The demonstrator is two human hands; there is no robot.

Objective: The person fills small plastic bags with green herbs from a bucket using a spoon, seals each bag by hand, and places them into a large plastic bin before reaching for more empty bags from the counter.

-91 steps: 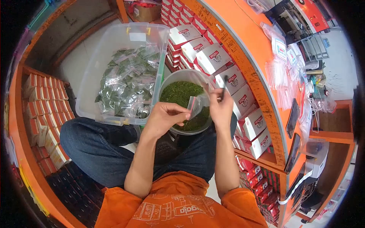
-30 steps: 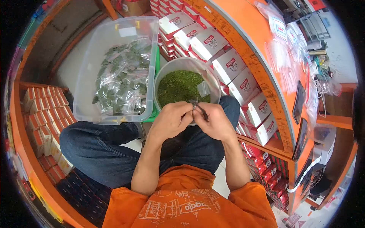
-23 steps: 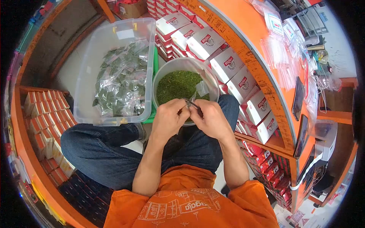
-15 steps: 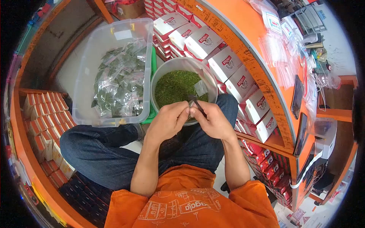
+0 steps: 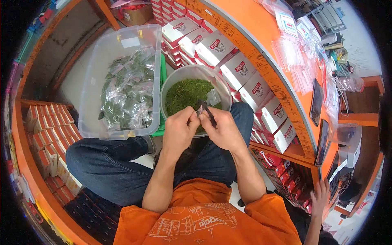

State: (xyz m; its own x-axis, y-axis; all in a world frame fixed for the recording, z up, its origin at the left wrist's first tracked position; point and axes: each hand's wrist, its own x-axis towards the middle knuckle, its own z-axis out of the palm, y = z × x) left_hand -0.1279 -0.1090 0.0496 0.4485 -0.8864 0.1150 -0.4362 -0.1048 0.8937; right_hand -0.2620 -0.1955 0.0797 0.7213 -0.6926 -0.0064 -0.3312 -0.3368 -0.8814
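Note:
My left hand (image 5: 179,125) and my right hand (image 5: 221,130) meet fingertip to fingertip above the near rim of a translucent round bucket (image 5: 165,87). Both are closed, pinching what looks like a small clear plastic bag (image 5: 199,109), mostly covered by the fingers. A dark, narrow tool (image 5: 209,114) is also gripped in my right hand; its exact kind does not show. Inside the bucket lies finely chopped green plant material (image 5: 185,93). Another small clear bag (image 5: 213,97) rests against the bucket's right inner side.
Left of the bucket stands a clear plastic bin (image 5: 87,98) with several filled bags of green leaves (image 5: 128,92). White and red boxes (image 5: 243,69) line the shelf under an orange counter (image 5: 261,24). Another person's hand (image 5: 320,198) reaches in at lower right, near two phones (image 5: 316,102).
My hands have shifted slightly left and up, with the dark tool more tilted between them. Another person's hand and arm have appeared at the lower right.

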